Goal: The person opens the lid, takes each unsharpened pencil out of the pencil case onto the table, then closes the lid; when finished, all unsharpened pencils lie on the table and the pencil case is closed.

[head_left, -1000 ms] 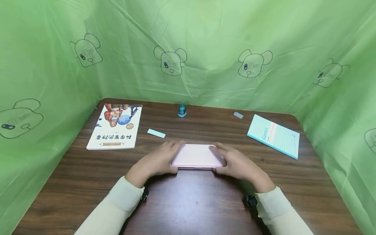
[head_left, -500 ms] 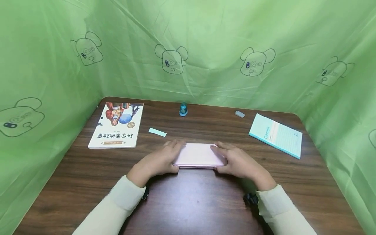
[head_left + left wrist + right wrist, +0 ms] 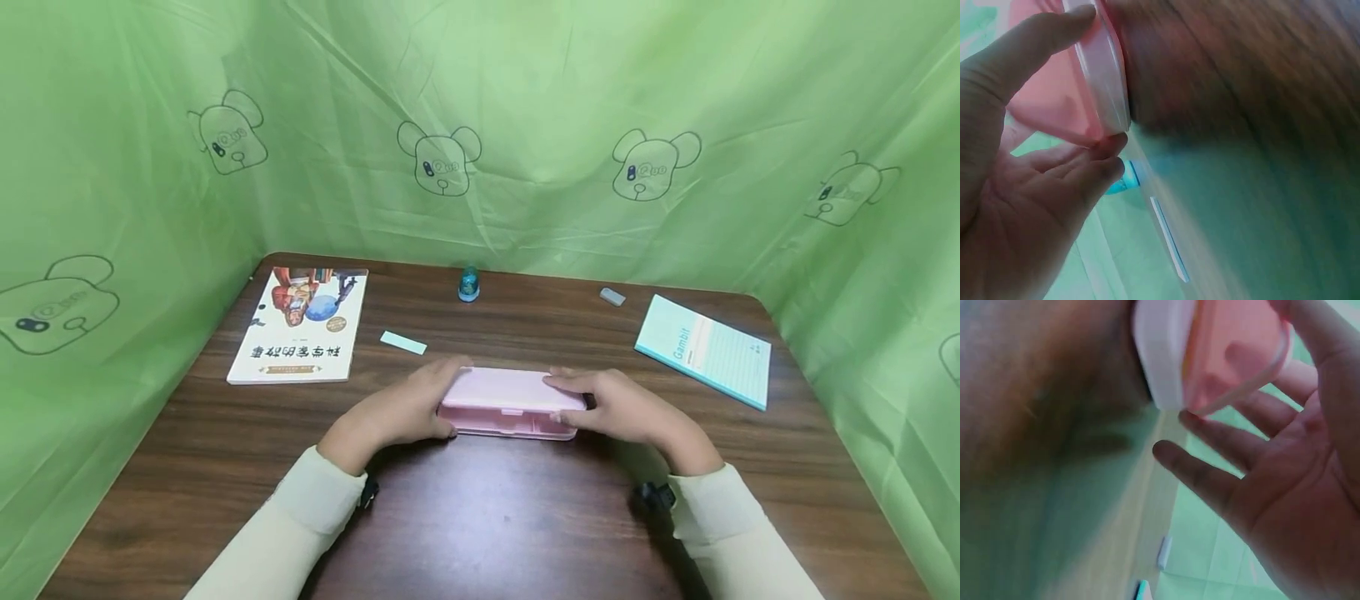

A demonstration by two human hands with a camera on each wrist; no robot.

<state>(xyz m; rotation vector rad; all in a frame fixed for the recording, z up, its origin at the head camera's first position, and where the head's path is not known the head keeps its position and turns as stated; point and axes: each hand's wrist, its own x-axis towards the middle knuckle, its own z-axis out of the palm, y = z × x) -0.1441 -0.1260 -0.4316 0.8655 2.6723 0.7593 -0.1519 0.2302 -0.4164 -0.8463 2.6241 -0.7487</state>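
Picture book (image 3: 296, 325): flat on the brown wood-grain tabletop (image 3: 480, 517), beyond and to the left of the left grip (image 3: 412, 408).
Pale strip (image 3: 403, 342): flat, just beyond the left grip.
Left grip: curved round the left end of the pink case (image 3: 513, 400), thumb at the low front edge, fingers at the back, spread about as wide as the case is deep.
Small blue domed item (image 3: 468, 285): upright, well beyond the left grip and a little to its right.
Pink case: on the tabletop between the two grips, touched by both; its lid (image 3: 498, 386) is partly raised along the front, showing a pink inside.
Right grip: holding the lid's right end, thumb at its front edge, fingers over the top and back; the right wrist view shows the little finger apart from the case.
Grey eraser-like block (image 3: 612, 297): well beyond the right grip.
Blue "Gambit" notebook (image 3: 705, 350): flat and angled, beyond and to the right of the right grip.
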